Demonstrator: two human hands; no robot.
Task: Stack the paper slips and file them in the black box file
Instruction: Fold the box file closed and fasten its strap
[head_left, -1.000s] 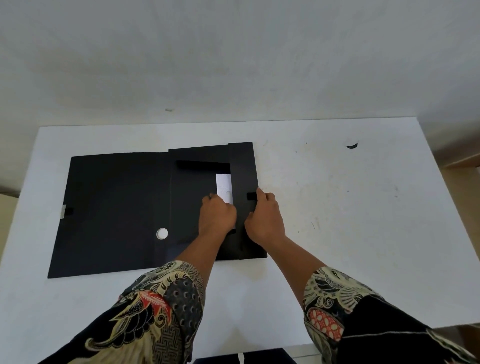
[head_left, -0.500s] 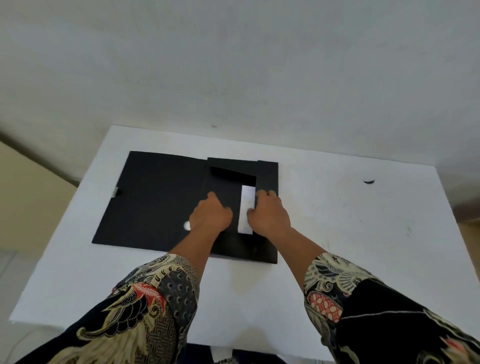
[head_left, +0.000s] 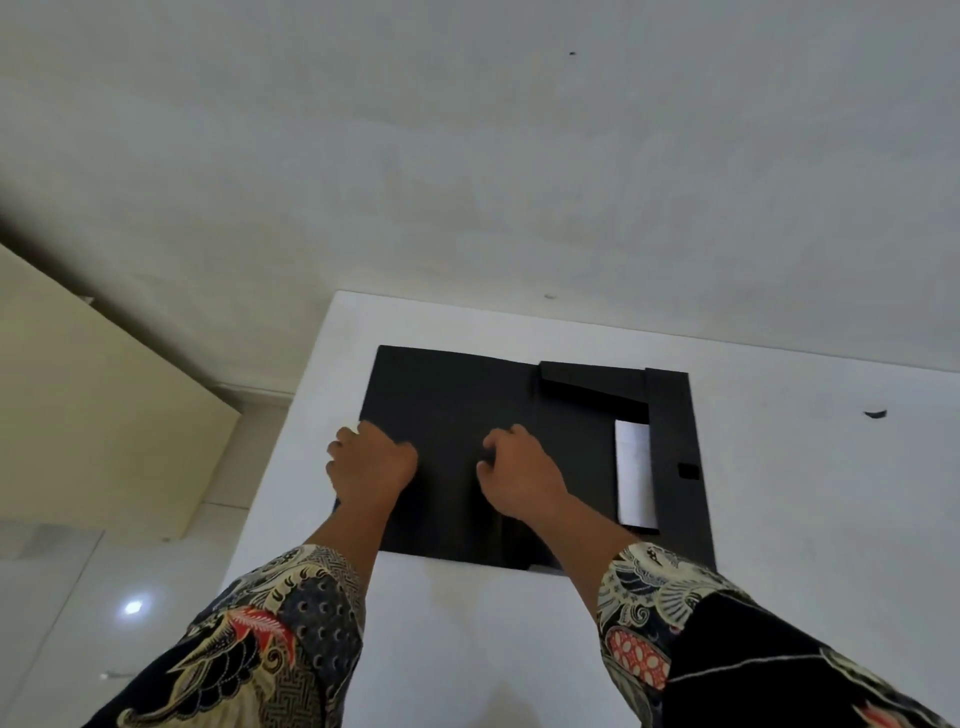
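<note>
The black box file (head_left: 457, 395) lies open and flat on the white table (head_left: 805, 493). A stack of white paper slips (head_left: 632, 470) rests in its right-hand tray, against the tray's right wall, with no hand on it. My left hand (head_left: 371, 462) is curled over the left edge of the open cover. My right hand (head_left: 519, 473) sits on the cover near the spine, fingers bent under, left of the slips. Whether its fingers hold anything is hidden.
A small dark speck (head_left: 875, 414) lies on the table at the far right. The table's left edge (head_left: 291, 441) drops to a tiled floor (head_left: 62, 597). A cream panel (head_left: 93, 415) stands at the left, and a grey wall (head_left: 519, 156) is behind the table.
Both hands left the slips and moved left onto the open cover; the left one now reaches its outer edge. The slips lie uncovered in the tray. My view swung left.
</note>
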